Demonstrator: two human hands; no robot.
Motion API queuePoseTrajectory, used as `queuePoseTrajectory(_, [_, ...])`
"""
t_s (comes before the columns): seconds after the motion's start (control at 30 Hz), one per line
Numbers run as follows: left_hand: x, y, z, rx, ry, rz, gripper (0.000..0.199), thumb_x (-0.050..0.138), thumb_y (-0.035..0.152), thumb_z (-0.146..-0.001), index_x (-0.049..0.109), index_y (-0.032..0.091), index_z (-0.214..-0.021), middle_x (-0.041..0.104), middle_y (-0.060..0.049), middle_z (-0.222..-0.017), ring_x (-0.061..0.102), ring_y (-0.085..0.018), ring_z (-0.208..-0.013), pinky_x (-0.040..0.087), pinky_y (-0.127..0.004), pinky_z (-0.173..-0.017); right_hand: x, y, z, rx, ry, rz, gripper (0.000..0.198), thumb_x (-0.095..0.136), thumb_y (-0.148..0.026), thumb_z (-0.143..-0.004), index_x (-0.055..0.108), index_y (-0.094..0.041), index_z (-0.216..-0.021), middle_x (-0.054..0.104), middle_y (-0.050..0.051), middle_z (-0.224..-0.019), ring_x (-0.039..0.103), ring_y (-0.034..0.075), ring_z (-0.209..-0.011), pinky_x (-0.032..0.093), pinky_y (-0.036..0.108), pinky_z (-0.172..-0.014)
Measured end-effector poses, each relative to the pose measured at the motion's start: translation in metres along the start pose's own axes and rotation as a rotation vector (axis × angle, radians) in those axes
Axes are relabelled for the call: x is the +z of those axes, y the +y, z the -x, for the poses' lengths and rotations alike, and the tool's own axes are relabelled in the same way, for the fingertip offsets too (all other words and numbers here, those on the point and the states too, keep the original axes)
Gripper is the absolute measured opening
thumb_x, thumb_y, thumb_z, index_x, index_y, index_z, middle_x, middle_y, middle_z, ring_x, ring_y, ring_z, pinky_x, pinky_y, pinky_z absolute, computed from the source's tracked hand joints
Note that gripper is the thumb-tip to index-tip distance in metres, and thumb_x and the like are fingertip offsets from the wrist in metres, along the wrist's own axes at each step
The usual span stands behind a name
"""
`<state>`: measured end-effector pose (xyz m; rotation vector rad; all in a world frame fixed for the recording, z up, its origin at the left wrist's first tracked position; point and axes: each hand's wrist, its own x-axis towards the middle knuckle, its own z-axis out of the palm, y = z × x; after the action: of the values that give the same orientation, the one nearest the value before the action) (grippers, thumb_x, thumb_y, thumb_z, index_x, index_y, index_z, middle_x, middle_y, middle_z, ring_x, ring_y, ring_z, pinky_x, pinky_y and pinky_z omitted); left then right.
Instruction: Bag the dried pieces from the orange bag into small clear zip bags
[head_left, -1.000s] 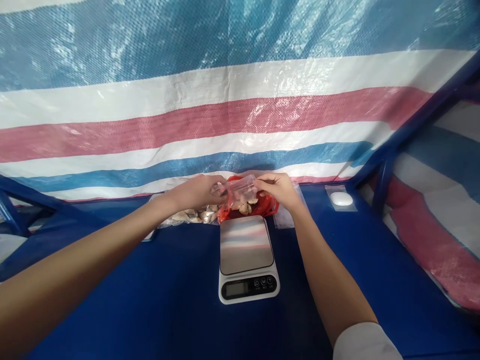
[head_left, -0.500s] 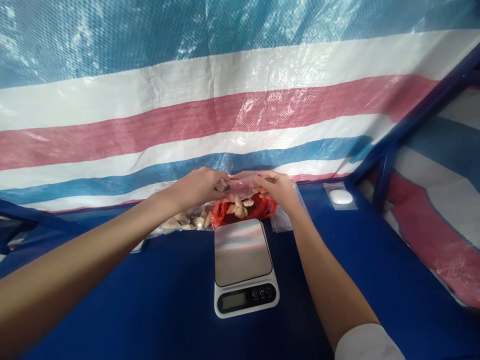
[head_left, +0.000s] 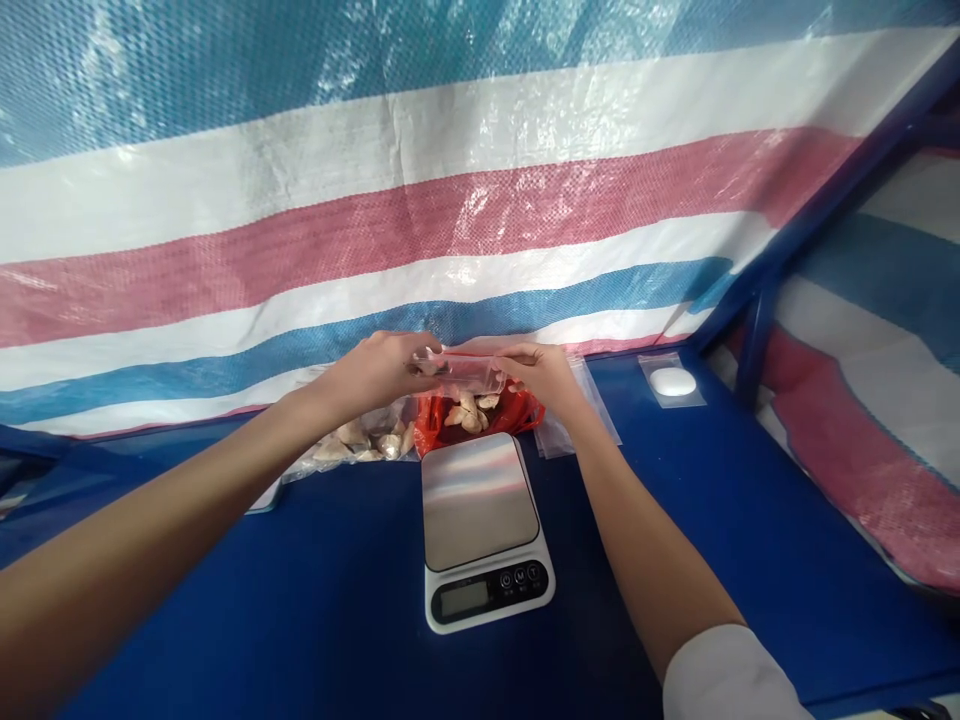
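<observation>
Both hands, left (head_left: 375,368) and right (head_left: 544,370), pinch a clear bag (head_left: 465,372), fingers closed on its ends, now lower over red bag (head_left: 480,412); scale (head_left: 480,505) bare.

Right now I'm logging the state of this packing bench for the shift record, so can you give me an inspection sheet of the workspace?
Surface: blue table top, bare in front of the scale.
Job's things: small clear bag held above the red bag of pale pieces; digital scale, platform bare, display unreadable.
Clutter: clear bag of pale pieces left of the red one; flat clear bags to its right; white oval thing in a clear sleeve near the far right corner.
Hands: left hand and right hand each pinch one end of the small clear bag.
Cables: nothing seen.
Surroundings: striped blue, white and red tarpaulin behind; blue frame bar at right.
</observation>
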<state>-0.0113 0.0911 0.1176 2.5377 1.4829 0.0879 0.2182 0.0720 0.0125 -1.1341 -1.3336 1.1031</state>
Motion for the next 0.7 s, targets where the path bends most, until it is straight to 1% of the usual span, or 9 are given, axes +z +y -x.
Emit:
queuePoseTrajectory(0.1, [0.000,0.001,0.000,-0.050,0.054,0.078,0.044,0.067,0.051,-0.079,0.068,0.023,-0.113,0.074,-0.007,-0.094,0.066,-0.025,-0.081,0.044,-0.030,-0.067,-0.001,0.002,0.000,-0.012,-0.002,0.029,0.016,0.072,-0.034,-0.082,0.077,-0.019,-0.086,0.074,0.003,-0.077,0.066,0.015,-0.069,0.051,0.027,-0.060])
queuePoseTrajectory(0.2, [-0.001,0.006,-0.001,-0.049,0.115,0.086,0.045,0.068,0.049,-0.079,0.068,0.023,-0.115,0.074,-0.006,-0.092,0.066,-0.023,-0.079,0.046,-0.031,-0.070,-0.002,0.006,-0.002,-0.014,-0.003,0.060,0.017,0.071,-0.036,-0.084,0.077,-0.021,-0.088,0.076,0.004,-0.080,0.069,0.018,-0.075,0.054,0.028,-0.062])
queuePoseTrajectory(0.27, [-0.001,0.010,-0.002,-0.039,0.129,0.085,0.046,0.070,0.047,-0.078,0.068,0.023,-0.117,0.074,-0.005,-0.092,0.067,-0.023,-0.080,0.047,-0.031,-0.073,-0.003,0.009,-0.003,0.006,-0.009,0.084,0.018,0.072,-0.037,-0.083,0.078,-0.021,-0.090,0.076,0.005,-0.082,0.070,0.019,-0.076,0.055,0.030,-0.063])
queuePoseTrajectory(0.33, [0.001,0.013,-0.003,-0.045,0.129,0.108,0.052,0.072,0.046,-0.076,0.066,0.023,-0.122,0.075,-0.004,-0.092,0.067,-0.023,-0.081,0.048,-0.031,-0.074,-0.003,0.012,-0.005,0.023,-0.024,0.118,0.017,0.071,-0.035,-0.084,0.079,-0.021,-0.091,0.076,0.005,-0.081,0.070,0.021,-0.074,0.056,0.031,-0.062])
queuePoseTrajectory(0.43, [0.008,0.010,-0.004,-0.078,0.165,0.222,0.064,0.075,0.044,-0.073,0.061,0.024,-0.132,0.076,-0.004,-0.096,0.069,-0.024,-0.086,0.051,-0.032,-0.078,-0.004,0.012,-0.005,0.026,-0.026,0.196,0.016,0.068,-0.031,-0.085,0.080,-0.022,-0.091,0.076,0.005,-0.076,0.069,0.022,-0.070,0.055,0.033,-0.061])
queuePoseTrajectory(0.5, [0.014,0.005,-0.004,-0.103,0.214,0.345,0.068,0.076,0.045,-0.072,0.060,0.023,-0.134,0.077,-0.005,-0.100,0.070,-0.025,-0.092,0.052,-0.034,-0.083,-0.005,0.011,-0.005,0.032,-0.012,0.237,0.016,0.068,-0.029,-0.085,0.081,-0.022,-0.090,0.075,0.005,-0.075,0.069,0.022,-0.071,0.055,0.033,-0.061])
queuePoseTrajectory(0.57, [0.019,0.000,-0.003,-0.134,0.250,0.443,0.062,0.076,0.047,-0.070,0.066,0.021,-0.125,0.078,-0.006,-0.099,0.071,-0.026,-0.093,0.053,-0.034,-0.084,-0.005,0.010,-0.005,0.047,0.002,0.249,0.016,0.068,-0.029,-0.085,0.081,-0.022,-0.088,0.075,0.005,-0.074,0.069,0.022,-0.071,0.055,0.033,-0.061])
queuePoseTrajectory(0.63, [0.023,-0.004,-0.003,-0.160,0.261,0.486,0.047,0.076,0.048,-0.069,0.074,0.020,-0.107,0.078,-0.006,-0.095,0.072,-0.026,-0.090,0.054,-0.034,-0.080,-0.004,0.010,-0.004,0.057,-0.001,0.229,0.017,0.066,-0.029,-0.086,0.081,-0.022,-0.089,0.074,0.005,-0.071,0.069,0.022,-0.068,0.055,0.032,-0.060])
queuePoseTrajectory(0.7, [0.025,-0.006,-0.003,-0.164,0.272,0.481,0.035,0.074,0.049,-0.070,0.077,0.021,-0.091,0.078,-0.005,-0.090,0.072,-0.025,-0.086,0.053,-0.033,-0.076,-0.004,0.011,-0.004,0.050,-0.002,0.221,0.017,0.066,-0.029,-0.086,0.081,-0.022,-0.089,0.074,0.004,-0.070,0.068,0.021,-0.067,0.054,0.031,-0.058])
